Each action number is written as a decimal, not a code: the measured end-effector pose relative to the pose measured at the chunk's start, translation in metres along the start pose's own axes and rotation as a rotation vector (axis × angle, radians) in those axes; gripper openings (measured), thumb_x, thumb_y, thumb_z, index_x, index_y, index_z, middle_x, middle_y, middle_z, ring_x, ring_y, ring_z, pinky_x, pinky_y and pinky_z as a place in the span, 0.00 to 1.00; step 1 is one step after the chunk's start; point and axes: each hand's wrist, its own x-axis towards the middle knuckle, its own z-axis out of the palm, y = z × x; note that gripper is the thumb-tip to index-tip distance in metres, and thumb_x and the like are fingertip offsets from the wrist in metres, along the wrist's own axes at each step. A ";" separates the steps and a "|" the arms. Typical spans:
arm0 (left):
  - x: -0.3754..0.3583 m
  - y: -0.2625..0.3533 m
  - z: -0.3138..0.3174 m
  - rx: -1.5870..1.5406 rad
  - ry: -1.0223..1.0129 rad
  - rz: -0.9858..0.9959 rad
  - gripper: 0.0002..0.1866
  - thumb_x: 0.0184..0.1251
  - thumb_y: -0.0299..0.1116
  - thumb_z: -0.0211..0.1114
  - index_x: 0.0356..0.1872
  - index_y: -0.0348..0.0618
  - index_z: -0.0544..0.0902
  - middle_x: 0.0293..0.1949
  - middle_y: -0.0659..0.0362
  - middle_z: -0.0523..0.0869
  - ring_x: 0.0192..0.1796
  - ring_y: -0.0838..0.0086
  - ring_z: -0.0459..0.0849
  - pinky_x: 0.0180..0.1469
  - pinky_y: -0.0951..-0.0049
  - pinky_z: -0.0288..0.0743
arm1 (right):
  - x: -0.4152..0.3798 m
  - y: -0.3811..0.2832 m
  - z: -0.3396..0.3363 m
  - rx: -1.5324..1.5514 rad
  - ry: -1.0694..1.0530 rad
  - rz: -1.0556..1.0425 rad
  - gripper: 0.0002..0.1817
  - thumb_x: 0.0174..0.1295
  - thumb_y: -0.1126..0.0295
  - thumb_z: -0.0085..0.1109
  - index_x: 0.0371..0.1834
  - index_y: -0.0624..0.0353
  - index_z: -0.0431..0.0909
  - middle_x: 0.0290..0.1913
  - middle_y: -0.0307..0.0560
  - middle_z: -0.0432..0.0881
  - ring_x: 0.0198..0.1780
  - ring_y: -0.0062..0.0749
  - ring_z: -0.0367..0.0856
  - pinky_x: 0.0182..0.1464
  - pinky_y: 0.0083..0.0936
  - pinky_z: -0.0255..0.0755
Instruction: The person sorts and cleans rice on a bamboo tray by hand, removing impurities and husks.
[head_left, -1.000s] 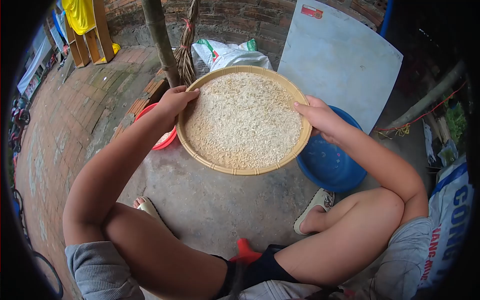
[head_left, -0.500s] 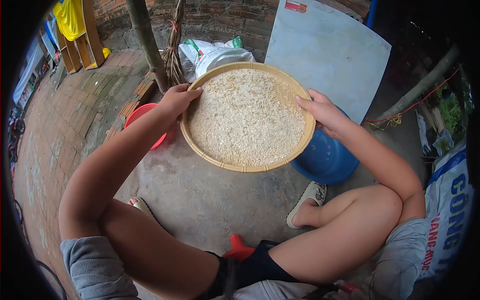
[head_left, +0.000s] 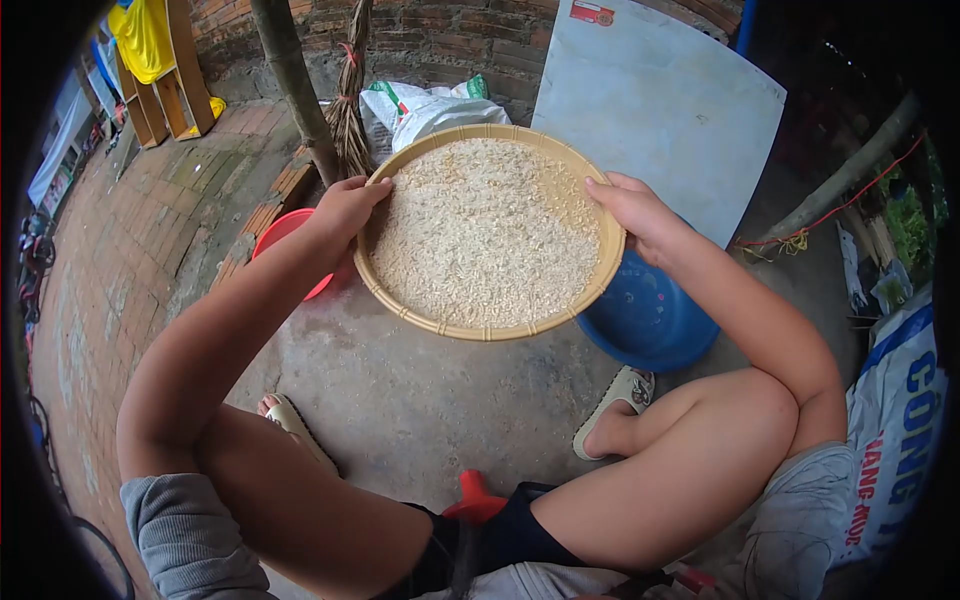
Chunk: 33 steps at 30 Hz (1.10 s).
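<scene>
A round tan winnowing basket (head_left: 470,331) is held up in front of me, above the concrete floor. Pale grain (head_left: 490,240), like rice mixed with husks, covers most of its inside; a strip along the right side is thinner, with the tan surface showing. My left hand (head_left: 350,208) grips the left rim, thumb on top and fingers under it. On the right rim my right hand (head_left: 640,215) grips the same way. The fingers beneath the basket are mostly hidden.
Below the basket stand a blue basin (head_left: 655,318) at right and a red basin (head_left: 285,232) at left, both partly covered. White sacks (head_left: 425,108), a bamboo pole (head_left: 290,85) and a pale board (head_left: 660,110) are behind. A printed sack (head_left: 895,430) lies at right.
The basket has shifted slightly to the left with both hands still on it. The grain has slid leftward, baring more of the right side.
</scene>
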 end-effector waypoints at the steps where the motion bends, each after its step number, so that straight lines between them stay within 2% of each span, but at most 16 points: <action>1: 0.017 -0.014 -0.004 0.134 -0.010 0.061 0.18 0.69 0.43 0.56 0.50 0.41 0.77 0.29 0.62 0.80 0.25 0.78 0.77 0.24 0.76 0.69 | 0.018 0.012 -0.010 0.096 0.007 0.001 0.14 0.67 0.61 0.51 0.47 0.61 0.74 0.37 0.45 0.82 0.36 0.28 0.82 0.34 0.29 0.77; 3: 0.006 -0.017 0.015 0.120 0.004 0.057 0.18 0.69 0.44 0.55 0.51 0.42 0.78 0.29 0.63 0.79 0.23 0.79 0.74 0.22 0.77 0.65 | 0.039 0.019 -0.016 0.190 0.011 -0.008 0.14 0.67 0.62 0.52 0.46 0.63 0.75 0.38 0.47 0.82 0.37 0.31 0.82 0.34 0.30 0.77; 5: 0.006 -0.016 0.012 0.145 0.037 0.031 0.18 0.69 0.44 0.55 0.51 0.43 0.78 0.31 0.63 0.80 0.24 0.79 0.76 0.23 0.76 0.68 | 0.051 0.021 -0.013 0.437 -0.004 0.164 0.14 0.65 0.64 0.55 0.43 0.67 0.76 0.41 0.52 0.83 0.37 0.35 0.83 0.36 0.32 0.78; 7: 0.013 -0.017 -0.012 0.144 0.054 0.023 0.19 0.70 0.44 0.55 0.52 0.41 0.77 0.34 0.61 0.82 0.25 0.78 0.78 0.27 0.75 0.72 | 0.042 0.004 0.014 0.435 -0.014 0.178 0.16 0.66 0.63 0.54 0.46 0.65 0.74 0.36 0.49 0.82 0.33 0.32 0.82 0.33 0.28 0.77; 9: 0.005 -0.011 -0.040 0.201 0.091 0.064 0.19 0.70 0.43 0.56 0.50 0.38 0.77 0.32 0.60 0.83 0.28 0.79 0.81 0.35 0.75 0.76 | 0.019 -0.017 0.042 0.029 -0.005 -0.034 0.15 0.67 0.61 0.52 0.48 0.61 0.72 0.33 0.45 0.80 0.29 0.28 0.80 0.29 0.24 0.74; 10: 0.006 -0.014 -0.050 0.197 0.123 0.086 0.19 0.69 0.43 0.56 0.49 0.37 0.77 0.31 0.60 0.83 0.29 0.78 0.81 0.35 0.75 0.76 | 0.012 -0.027 0.052 -0.085 -0.074 -0.027 0.19 0.68 0.57 0.50 0.55 0.57 0.69 0.37 0.42 0.80 0.33 0.23 0.81 0.30 0.21 0.76; 13: 0.001 -0.017 -0.052 0.179 0.264 0.066 0.18 0.69 0.43 0.56 0.47 0.36 0.78 0.35 0.56 0.84 0.33 0.74 0.82 0.36 0.72 0.76 | 0.032 -0.018 0.066 0.008 -0.047 -0.020 0.18 0.67 0.57 0.51 0.52 0.57 0.70 0.37 0.42 0.80 0.34 0.22 0.81 0.30 0.21 0.75; 15: 0.006 -0.024 -0.042 0.356 0.303 0.101 0.19 0.69 0.42 0.56 0.49 0.35 0.78 0.37 0.55 0.84 0.38 0.71 0.82 0.38 0.69 0.75 | 0.074 0.007 0.051 0.127 -0.068 -0.059 0.15 0.67 0.60 0.53 0.44 0.62 0.74 0.36 0.47 0.82 0.36 0.31 0.83 0.35 0.29 0.79; 17: -0.009 -0.018 -0.020 0.295 0.256 0.117 0.21 0.69 0.43 0.56 0.51 0.34 0.77 0.38 0.54 0.84 0.41 0.69 0.81 0.39 0.68 0.74 | 0.088 0.015 0.042 0.187 -0.024 0.065 0.16 0.66 0.60 0.53 0.43 0.64 0.75 0.39 0.50 0.83 0.38 0.32 0.84 0.34 0.30 0.79; 19: -0.001 -0.022 -0.030 0.323 0.252 0.133 0.22 0.69 0.44 0.55 0.52 0.35 0.77 0.37 0.54 0.84 0.38 0.70 0.82 0.37 0.69 0.76 | 0.090 0.017 0.051 0.209 -0.046 0.109 0.17 0.67 0.59 0.52 0.44 0.63 0.74 0.38 0.49 0.82 0.37 0.32 0.83 0.33 0.29 0.78; 21: 0.003 -0.025 -0.057 0.306 0.179 0.021 0.20 0.70 0.45 0.55 0.52 0.39 0.76 0.33 0.61 0.82 0.29 0.77 0.81 0.30 0.72 0.76 | 0.079 0.010 0.065 0.226 -0.072 0.147 0.17 0.67 0.58 0.52 0.45 0.63 0.73 0.38 0.48 0.82 0.36 0.31 0.83 0.32 0.28 0.78; 23: 0.012 -0.038 -0.086 0.327 0.200 0.107 0.20 0.69 0.43 0.55 0.51 0.37 0.77 0.35 0.55 0.85 0.31 0.71 0.85 0.35 0.70 0.80 | 0.046 -0.010 0.087 -0.083 -0.139 0.008 0.18 0.68 0.57 0.51 0.50 0.60 0.71 0.37 0.45 0.81 0.33 0.28 0.83 0.30 0.26 0.78; 25: 0.022 -0.054 -0.099 0.335 0.235 0.071 0.20 0.69 0.44 0.55 0.50 0.37 0.78 0.36 0.54 0.85 0.33 0.71 0.85 0.35 0.71 0.79 | 0.040 -0.016 0.093 -0.128 -0.228 0.000 0.19 0.68 0.56 0.50 0.52 0.58 0.69 0.37 0.43 0.80 0.32 0.26 0.82 0.29 0.24 0.77; 28: 0.010 -0.054 -0.075 0.393 0.265 0.058 0.21 0.69 0.45 0.55 0.51 0.37 0.77 0.36 0.56 0.83 0.34 0.74 0.81 0.37 0.74 0.74 | 0.073 0.010 0.076 -0.064 -0.168 -0.050 0.18 0.67 0.56 0.51 0.51 0.58 0.70 0.38 0.43 0.81 0.34 0.24 0.82 0.31 0.24 0.76; 31: -0.022 -0.031 -0.036 0.323 0.211 0.002 0.18 0.71 0.44 0.54 0.50 0.39 0.77 0.30 0.60 0.81 0.30 0.78 0.81 0.29 0.73 0.76 | 0.088 0.025 0.056 -0.052 -0.115 0.051 0.15 0.68 0.59 0.51 0.49 0.58 0.72 0.40 0.44 0.81 0.36 0.23 0.82 0.35 0.22 0.77; 33: -0.016 -0.036 -0.048 0.205 0.195 -0.042 0.19 0.69 0.43 0.56 0.51 0.38 0.77 0.29 0.59 0.80 0.26 0.78 0.76 0.26 0.72 0.70 | 0.085 0.024 0.059 -0.043 -0.107 0.062 0.15 0.68 0.58 0.50 0.48 0.58 0.72 0.38 0.42 0.81 0.34 0.22 0.82 0.32 0.21 0.76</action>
